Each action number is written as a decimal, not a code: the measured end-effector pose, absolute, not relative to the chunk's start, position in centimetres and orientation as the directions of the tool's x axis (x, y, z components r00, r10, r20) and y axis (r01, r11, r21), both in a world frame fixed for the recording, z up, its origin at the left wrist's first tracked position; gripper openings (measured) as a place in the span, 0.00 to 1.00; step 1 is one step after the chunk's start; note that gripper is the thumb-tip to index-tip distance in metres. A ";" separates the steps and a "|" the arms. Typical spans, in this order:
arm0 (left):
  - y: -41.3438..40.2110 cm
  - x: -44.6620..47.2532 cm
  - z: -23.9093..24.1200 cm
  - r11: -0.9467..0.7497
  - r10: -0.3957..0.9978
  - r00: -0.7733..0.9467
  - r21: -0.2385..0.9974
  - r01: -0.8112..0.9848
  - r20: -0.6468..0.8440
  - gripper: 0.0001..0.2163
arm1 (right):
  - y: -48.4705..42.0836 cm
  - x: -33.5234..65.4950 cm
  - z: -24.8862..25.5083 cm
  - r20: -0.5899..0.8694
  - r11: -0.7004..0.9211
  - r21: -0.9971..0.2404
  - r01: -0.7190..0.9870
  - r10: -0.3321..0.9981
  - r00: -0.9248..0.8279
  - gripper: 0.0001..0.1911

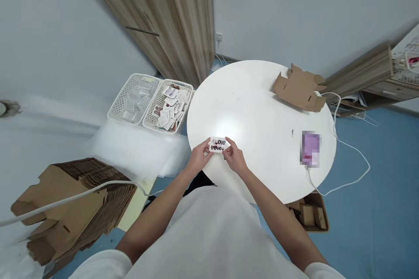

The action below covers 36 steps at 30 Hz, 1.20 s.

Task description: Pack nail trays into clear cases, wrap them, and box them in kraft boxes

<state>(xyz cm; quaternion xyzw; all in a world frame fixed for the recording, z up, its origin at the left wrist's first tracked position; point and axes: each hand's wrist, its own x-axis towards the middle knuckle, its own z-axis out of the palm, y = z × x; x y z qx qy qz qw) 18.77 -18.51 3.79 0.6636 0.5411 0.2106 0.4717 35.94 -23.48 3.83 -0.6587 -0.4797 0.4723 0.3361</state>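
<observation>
The left hand (pixel 198 156) and the right hand (pixel 236 157) pinch a small white card (pixel 218 144) between them, thumbs and fingers gripping its opposite ends, so that it sits level in the gap between the two. Two rows of small oval pieces, some dark and some pale, run across its face; their finer pattern is too small to make out. The card is over the near edge of a round white counter (pixel 248 96), and whether it touches the surface cannot be told. Ahead of the hands and well to the right, an unfolded brown cardboard box (pixel 299 87) lies near the counter's far edge. To the right of the right hand, well apart from it, is a purple thing (pixel 310 146), too blurred to identify, with a white cable (pixel 353 148) close by, looping past the counter's edge. Ahead and to the left of the left hand, two white baskets stand side by side: the nearer basket (pixel 187 109) is heaped with printed cards (pixel 168 113), the farther basket (pixel 118 96) holds clear plastic pieces (pixel 139 98). Farther left and back from the hands leans a stack of flat brown cardboard (pixel 75 209); below the counter, right of the right hand, an open carton (pixel 314 229) holds smaller boxes (pixel 307 215).
</observation>
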 end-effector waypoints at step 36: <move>-10.6 12.3 -2.6 0.083 0.836 0.420 0.838 0.539 -0.353 0.27 | -16.7 25.0 -1.1 -0.528 -0.470 -0.848 -0.244 0.789 0.314 0.36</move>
